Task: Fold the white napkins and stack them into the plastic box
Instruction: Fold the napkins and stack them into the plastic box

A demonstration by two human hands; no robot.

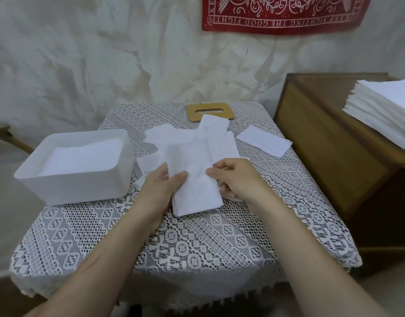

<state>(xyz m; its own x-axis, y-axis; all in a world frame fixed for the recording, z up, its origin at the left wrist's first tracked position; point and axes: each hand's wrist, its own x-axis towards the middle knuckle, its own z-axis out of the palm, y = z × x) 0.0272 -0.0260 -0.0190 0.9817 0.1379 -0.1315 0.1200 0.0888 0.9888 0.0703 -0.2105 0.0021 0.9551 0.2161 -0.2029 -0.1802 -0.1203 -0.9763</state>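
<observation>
On the lace tablecloth (197,248), the left hand (159,187) and right hand (239,179) pinch a folded napkin (197,191) at centre, thumbs on top. The plastic box (82,191), holding stacked napkins (82,156), sits at 9 o'clock.

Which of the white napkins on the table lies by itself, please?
The folded napkin lying alone toward the wooden cabinet; the others overlap in the central pile.
</observation>
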